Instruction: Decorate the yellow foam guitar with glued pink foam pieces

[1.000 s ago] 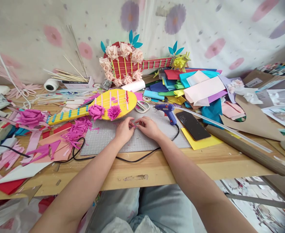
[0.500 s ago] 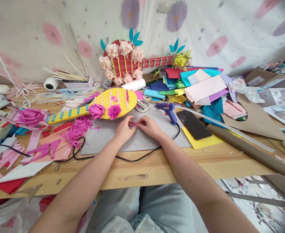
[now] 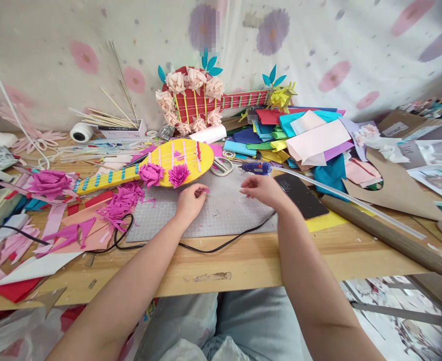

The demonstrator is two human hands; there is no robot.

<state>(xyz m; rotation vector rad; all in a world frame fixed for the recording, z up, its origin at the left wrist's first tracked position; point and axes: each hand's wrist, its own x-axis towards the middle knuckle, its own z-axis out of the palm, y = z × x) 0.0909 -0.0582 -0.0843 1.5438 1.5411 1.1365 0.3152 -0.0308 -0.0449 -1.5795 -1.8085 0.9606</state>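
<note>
My left hand [image 3: 191, 201] is closed in a pinch on a small piece of pink paper [image 3: 206, 191], just in front of the yellow paper guitar [image 3: 195, 154]. Only the tip of that piece shows. On the guitar's body sit pink paper flowers [image 3: 178, 174]. My right hand [image 3: 263, 190] is over the cutting mat [image 3: 228, 220] with loosely curled fingers apart and nothing in them. Right behind it lies the blue glue gun [image 3: 256, 168], its handle hidden by the hand. A black phone [image 3: 303, 198] is beside my right wrist.
Behind stands a red paper guitar [image 3: 188, 105] with pale flowers. Folded coloured papers [image 3: 316, 138] are heaped at the back right. Scissors [image 3: 222, 166] lie by the yellow guitar. A black cord [image 3: 213, 249] crosses the front, and pink scraps [image 3: 121, 203] cover the left.
My right hand has let go of the pink piece and moved right to the glue gun. My left hand has stayed nearly in place, moving slightly left, still pinching the piece.
</note>
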